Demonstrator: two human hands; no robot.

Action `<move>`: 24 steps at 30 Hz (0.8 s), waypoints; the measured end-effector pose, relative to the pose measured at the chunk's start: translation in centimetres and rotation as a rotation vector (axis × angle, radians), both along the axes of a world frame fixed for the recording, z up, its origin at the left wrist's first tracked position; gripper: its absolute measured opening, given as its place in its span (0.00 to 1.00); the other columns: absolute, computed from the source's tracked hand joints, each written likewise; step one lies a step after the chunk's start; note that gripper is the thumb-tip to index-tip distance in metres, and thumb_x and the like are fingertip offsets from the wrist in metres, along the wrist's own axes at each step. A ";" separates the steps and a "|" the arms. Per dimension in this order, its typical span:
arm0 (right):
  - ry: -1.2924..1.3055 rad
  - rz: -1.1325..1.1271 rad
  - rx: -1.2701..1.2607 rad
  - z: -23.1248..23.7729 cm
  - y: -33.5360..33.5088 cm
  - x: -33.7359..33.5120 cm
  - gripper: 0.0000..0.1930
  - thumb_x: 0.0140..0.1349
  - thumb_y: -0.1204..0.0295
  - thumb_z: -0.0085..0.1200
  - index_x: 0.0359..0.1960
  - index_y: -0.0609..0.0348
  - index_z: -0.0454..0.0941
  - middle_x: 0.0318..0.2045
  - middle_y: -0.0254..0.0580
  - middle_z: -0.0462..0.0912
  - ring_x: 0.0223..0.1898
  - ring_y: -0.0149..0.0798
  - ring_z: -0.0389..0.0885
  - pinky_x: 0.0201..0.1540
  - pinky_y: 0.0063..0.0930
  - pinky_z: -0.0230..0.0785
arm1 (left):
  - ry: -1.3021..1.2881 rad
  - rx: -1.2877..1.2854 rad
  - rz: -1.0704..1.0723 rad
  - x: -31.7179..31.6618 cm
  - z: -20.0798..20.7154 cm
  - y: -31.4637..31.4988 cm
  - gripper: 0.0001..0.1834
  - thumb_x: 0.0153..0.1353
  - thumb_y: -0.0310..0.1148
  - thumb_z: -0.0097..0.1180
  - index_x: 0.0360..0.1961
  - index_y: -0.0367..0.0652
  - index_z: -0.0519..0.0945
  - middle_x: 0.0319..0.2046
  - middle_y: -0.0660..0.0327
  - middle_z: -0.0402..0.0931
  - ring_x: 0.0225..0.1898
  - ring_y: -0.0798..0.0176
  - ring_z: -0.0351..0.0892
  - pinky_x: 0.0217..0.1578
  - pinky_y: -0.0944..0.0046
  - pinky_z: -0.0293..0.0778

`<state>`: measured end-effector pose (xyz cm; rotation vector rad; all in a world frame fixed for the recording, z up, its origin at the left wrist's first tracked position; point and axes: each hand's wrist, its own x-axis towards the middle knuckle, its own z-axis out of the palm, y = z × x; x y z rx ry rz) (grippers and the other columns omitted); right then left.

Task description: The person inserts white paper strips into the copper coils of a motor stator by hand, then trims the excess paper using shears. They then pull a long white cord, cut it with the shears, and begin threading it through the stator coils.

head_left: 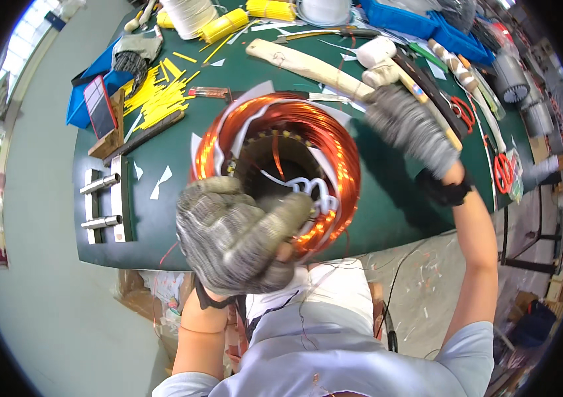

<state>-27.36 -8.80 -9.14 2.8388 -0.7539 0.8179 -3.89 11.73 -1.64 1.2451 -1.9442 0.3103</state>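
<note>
Dark green, the counter (387, 218) carries yellow strips (166, 106) at its far left. Near its front edge stands a copper coil (340, 152), directly beyond the gloved left hand (228, 231); that hand's fingers bend over the near rim, beside the white leads (304, 185), though I cannot tell whether they clamp it. Well right of the coil, the blurred right hand (410, 126) meets a wooden stick's (301, 64) near end, its fingers' closure unclear.

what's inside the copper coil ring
White tubing and a copper strand show inside the coil ring; the left hand covers its lower-left part, so anything there is hidden.
</note>
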 end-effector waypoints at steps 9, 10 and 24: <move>0.419 -0.364 0.290 -2.4 6.0 -0.8 0.29 0.54 0.55 0.51 0.51 0.66 0.67 0.53 0.55 0.65 0.53 0.53 0.66 0.55 0.40 0.59 | 0.082 -0.089 0.032 -0.6 -0.6 -0.1 0.13 0.52 0.36 0.47 0.32 0.45 0.82 0.18 0.66 0.72 0.25 0.61 0.71 0.42 0.58 0.65; 0.416 -0.359 0.308 -3.3 6.5 -2.0 0.29 0.54 0.55 0.51 0.51 0.66 0.67 0.53 0.55 0.65 0.53 0.53 0.66 0.55 0.40 0.59 | 0.081 -0.109 0.029 -0.6 -0.6 -0.3 0.13 0.52 0.36 0.48 0.33 0.44 0.82 0.19 0.65 0.74 0.26 0.61 0.71 0.42 0.59 0.65; 0.252 -0.250 0.378 -5.4 18.2 -7.1 0.26 0.41 0.59 0.64 0.42 0.57 0.74 0.48 0.47 0.71 0.52 0.51 0.67 0.54 0.42 0.62 | 0.050 -0.040 -0.169 2.5 -0.1 -0.1 0.22 0.60 0.46 0.45 0.33 0.36 0.81 0.22 0.59 0.75 0.32 0.58 0.73 0.46 0.57 0.66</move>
